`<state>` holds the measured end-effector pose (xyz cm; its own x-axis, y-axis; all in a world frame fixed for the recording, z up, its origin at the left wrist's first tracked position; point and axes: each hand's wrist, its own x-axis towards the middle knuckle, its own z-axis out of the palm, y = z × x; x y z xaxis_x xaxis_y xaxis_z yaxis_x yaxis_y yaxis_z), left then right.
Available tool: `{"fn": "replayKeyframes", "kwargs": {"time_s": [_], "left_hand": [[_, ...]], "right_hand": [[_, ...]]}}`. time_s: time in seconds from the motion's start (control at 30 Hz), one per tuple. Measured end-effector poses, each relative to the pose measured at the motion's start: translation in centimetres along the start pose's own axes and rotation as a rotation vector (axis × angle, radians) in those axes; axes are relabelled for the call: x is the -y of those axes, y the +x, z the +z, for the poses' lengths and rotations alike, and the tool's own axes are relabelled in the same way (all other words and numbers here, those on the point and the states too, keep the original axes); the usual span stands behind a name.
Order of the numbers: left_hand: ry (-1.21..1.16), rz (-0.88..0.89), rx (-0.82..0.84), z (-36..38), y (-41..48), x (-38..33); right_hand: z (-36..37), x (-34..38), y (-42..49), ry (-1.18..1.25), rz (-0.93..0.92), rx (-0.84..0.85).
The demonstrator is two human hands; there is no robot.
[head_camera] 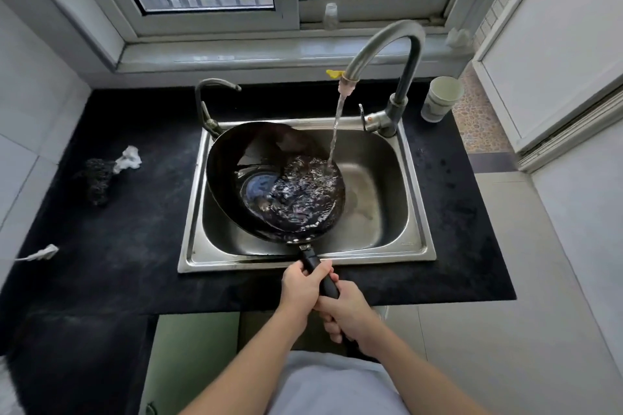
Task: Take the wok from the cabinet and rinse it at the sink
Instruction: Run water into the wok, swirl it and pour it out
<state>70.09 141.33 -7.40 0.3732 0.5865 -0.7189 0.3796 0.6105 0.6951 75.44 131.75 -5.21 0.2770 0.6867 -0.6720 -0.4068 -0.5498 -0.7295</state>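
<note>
Water (337, 131) from the tap (387, 44) splashes into the wok (236, 158); my left hand (301, 290) and right hand (347, 313) squeeze its handle (322, 274).

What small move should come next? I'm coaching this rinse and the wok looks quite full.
Probably tip the wok so the pooled water pours into the sink. Both hands, left and right, grip the handle, and the faucet stream lands near the wok's right rim.
</note>
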Motion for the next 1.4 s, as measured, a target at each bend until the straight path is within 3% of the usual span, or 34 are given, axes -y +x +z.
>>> {"fn": "replayKeyframes", "kwargs": {"time_s": [0.5,0.73,1.0,1.4], "left_hand": [[-0.302,-0.222,0.383,3.2,0.3,1.2],[-0.348,-0.307,0.508,5.5,0.9,0.8],[-0.353,-0.262,0.53,5.5,0.4,0.7],[-0.301,-0.231,0.41,5.4,1.4,0.3]], "right_hand": [[-2.1,-1.5,-1.3,-0.322,0.012,-0.359],[-4.9,-1.8,-1.6,-0.598,-0.042,-0.475],[-5.6,-1.8,-1.8,-0.61,-0.076,-0.419],[-6.4,-0.5,-0.4,-0.559,-0.051,-0.281]]}}
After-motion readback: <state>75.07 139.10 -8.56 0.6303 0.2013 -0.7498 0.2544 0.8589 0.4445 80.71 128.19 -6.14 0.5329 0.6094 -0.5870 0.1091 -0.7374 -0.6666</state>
